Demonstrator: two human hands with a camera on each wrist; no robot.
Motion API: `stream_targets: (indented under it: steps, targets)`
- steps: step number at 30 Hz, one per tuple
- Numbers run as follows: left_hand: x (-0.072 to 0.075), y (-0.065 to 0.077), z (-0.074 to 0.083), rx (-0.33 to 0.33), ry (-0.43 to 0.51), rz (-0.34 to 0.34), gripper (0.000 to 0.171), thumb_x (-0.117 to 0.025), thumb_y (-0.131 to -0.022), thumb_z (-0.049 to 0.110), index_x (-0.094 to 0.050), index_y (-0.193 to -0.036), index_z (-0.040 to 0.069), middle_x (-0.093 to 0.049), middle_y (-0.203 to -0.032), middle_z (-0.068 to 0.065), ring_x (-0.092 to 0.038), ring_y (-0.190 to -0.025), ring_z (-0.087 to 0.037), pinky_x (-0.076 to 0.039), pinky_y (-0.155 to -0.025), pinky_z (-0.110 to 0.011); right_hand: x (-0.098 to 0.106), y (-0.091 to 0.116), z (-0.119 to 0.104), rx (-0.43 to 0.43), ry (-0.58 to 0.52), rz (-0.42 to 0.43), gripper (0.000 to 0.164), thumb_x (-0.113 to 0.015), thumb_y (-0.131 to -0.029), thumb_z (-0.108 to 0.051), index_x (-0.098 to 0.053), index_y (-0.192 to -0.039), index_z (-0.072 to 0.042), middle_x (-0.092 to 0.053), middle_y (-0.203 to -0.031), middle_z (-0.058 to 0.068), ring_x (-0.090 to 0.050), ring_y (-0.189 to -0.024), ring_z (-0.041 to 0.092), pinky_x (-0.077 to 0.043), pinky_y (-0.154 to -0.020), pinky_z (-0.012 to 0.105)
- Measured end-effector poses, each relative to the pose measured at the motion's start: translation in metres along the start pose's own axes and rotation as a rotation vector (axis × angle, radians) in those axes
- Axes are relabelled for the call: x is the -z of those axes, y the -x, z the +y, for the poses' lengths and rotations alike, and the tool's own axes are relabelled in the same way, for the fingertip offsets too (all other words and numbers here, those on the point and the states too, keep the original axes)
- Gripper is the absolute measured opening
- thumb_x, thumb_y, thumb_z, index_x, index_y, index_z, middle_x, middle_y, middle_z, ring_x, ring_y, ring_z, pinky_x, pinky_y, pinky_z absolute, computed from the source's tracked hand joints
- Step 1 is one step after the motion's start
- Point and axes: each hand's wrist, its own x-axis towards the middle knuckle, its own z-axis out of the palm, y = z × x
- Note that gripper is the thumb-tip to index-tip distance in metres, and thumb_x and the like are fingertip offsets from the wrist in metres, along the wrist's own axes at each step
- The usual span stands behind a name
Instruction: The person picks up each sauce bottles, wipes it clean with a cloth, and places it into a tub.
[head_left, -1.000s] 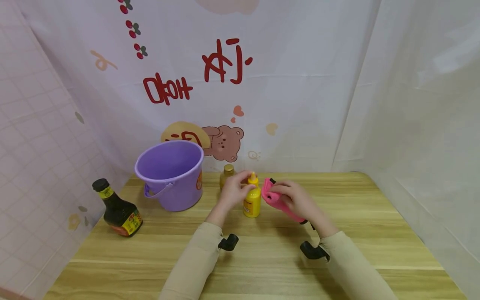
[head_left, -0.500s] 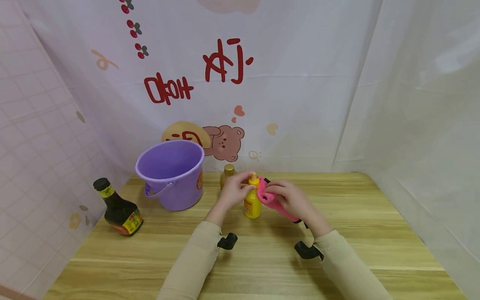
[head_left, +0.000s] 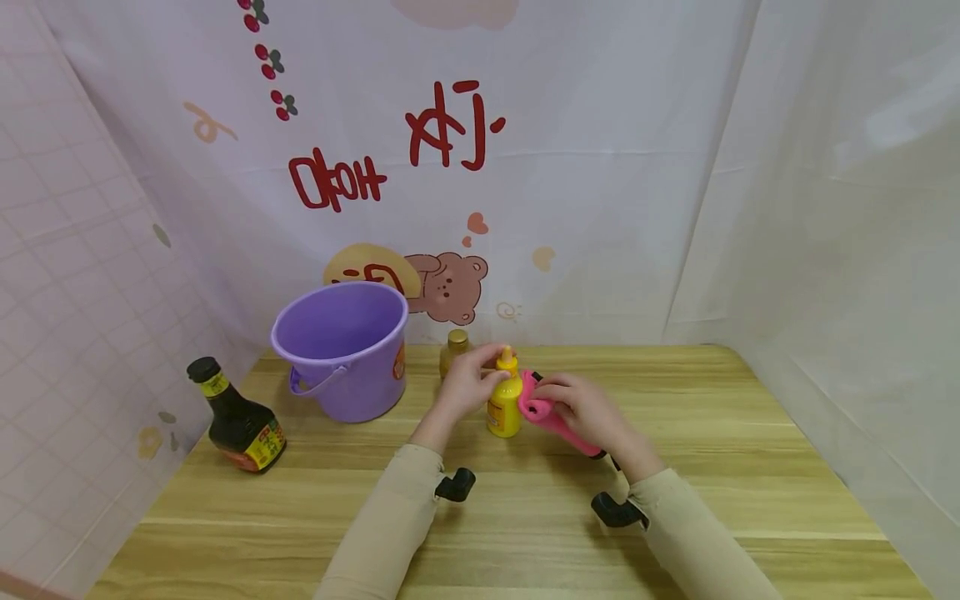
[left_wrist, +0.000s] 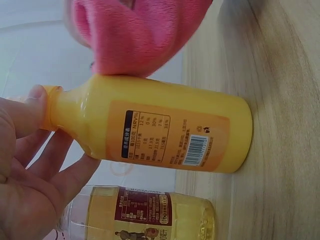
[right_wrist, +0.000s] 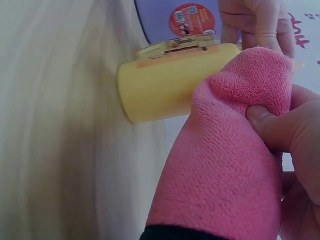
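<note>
A yellow squeeze bottle (head_left: pixel 504 412) with a pointed nozzle stands upright on the table. My left hand (head_left: pixel 468 382) grips it around the cap and neck, thumb on the cap in the left wrist view. In my right hand (head_left: pixel 583 408) a pink cloth (head_left: pixel 558 423) with dark edging is pinched between thumb and fingers. The cloth (left_wrist: pixel 135 37) touches the bottle's shoulder in the left wrist view. Just behind my left hand stands a clear bottle of golden liquid (left_wrist: pixel 145 212) with a maroon label, partly hidden by the hand in the head view.
A purple bucket (head_left: pixel 356 387) with its handle down stands at the back left. Farther left is a dark sauce bottle (head_left: pixel 243 425) with a black cap. A printed white curtain (head_left: pixel 600 208) hangs behind the wooden table (head_left: pixel 540 542).
My right hand moved the pink cloth left against the yellow squeeze bottle, then slightly down along it. My left hand keeps its grip in nearly the same place.
</note>
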Motion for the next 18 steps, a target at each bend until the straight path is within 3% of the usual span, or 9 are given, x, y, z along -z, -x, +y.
stream_targets:
  steps: [11,18]
  targets:
    - [-0.004,-0.001,-0.006,-0.067,0.027,0.033,0.035,-0.067,-0.093,0.0,-0.061,-0.126,-0.004,-0.067,-0.122,-0.012,-0.063,-0.112,-0.027,-0.054,-0.092,-0.036,-0.013,0.007,-0.001,-0.016,0.038,-0.082,0.038,-0.067,-0.079,0.017,-0.075,-0.101,-0.013,-0.067,-0.105,0.008,-0.064,-0.097,0.027,-0.055,-0.085,0.042]
    - [-0.006,0.001,-0.005,-0.067,0.066,0.033,0.034,-0.066,-0.093,-0.002,-0.061,-0.126,-0.003,-0.066,-0.122,-0.014,-0.062,-0.112,-0.029,-0.054,-0.092,-0.036,-0.02,0.007,-0.003,-0.039,0.102,-0.216,0.035,-0.066,-0.082,0.012,-0.075,-0.099,-0.017,-0.066,-0.104,0.004,-0.064,-0.091,0.024,-0.055,-0.082,0.04]
